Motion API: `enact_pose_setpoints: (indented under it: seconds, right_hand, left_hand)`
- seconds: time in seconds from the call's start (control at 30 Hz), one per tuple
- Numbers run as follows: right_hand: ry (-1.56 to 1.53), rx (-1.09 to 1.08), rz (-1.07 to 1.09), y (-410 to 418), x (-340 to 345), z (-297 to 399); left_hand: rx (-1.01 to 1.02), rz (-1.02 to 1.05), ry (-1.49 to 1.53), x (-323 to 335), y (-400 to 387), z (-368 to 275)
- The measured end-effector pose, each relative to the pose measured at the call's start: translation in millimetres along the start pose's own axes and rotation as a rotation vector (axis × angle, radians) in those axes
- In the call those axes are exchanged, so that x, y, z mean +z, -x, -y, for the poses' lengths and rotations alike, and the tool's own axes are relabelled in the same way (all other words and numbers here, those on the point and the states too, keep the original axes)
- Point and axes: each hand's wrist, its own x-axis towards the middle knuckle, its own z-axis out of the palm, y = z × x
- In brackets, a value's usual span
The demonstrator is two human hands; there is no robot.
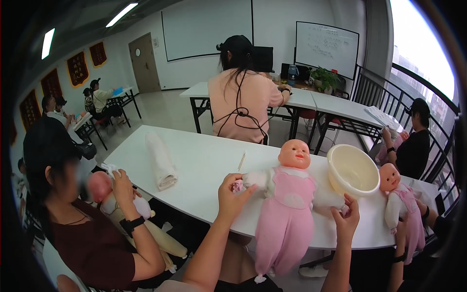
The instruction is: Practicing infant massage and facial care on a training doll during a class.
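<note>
A baby doll (pixel 286 215) in pink overalls and a white top lies face up in front of me, its upper body on the white table (pixel 204 171) and its legs hanging over the near edge. My left hand (pixel 233 195) grips the doll's pink cuff at the picture's left, thumb along the sleeve. The fingers of my right hand (pixel 346 215) pinch the other cuff, so both arms are spread sideways. Beyond the doll's left-hand sleeve lie thin cotton swabs (pixel 241 161). A cream plastic basin (pixel 354 171) stands tilted by the doll's other arm.
A rolled white towel (pixel 160 162) lies on the table's left part. At left, a person (pixel 98 233) holds another doll (pixel 105 189). On the right, a co-worker's hands hold a smaller-looking pink doll (pixel 403 208). Another person (pixel 242 102) sits beyond the table's far edge.
</note>
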Motion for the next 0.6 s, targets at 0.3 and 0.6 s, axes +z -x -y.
enact_pose_setpoints:
  seconds: [0.3, 0.6]
  right_hand:
    - [-0.225, -0.106, 0.084, -22, 78, 15]
    - [0.424, -0.483, 0.301, -13, 97, 35]
  left_hand:
    - [0.229, 0.268, -0.085, 65, -11, -23]
    - [-0.034, 0.523, 0.125, 60, -28, -3]
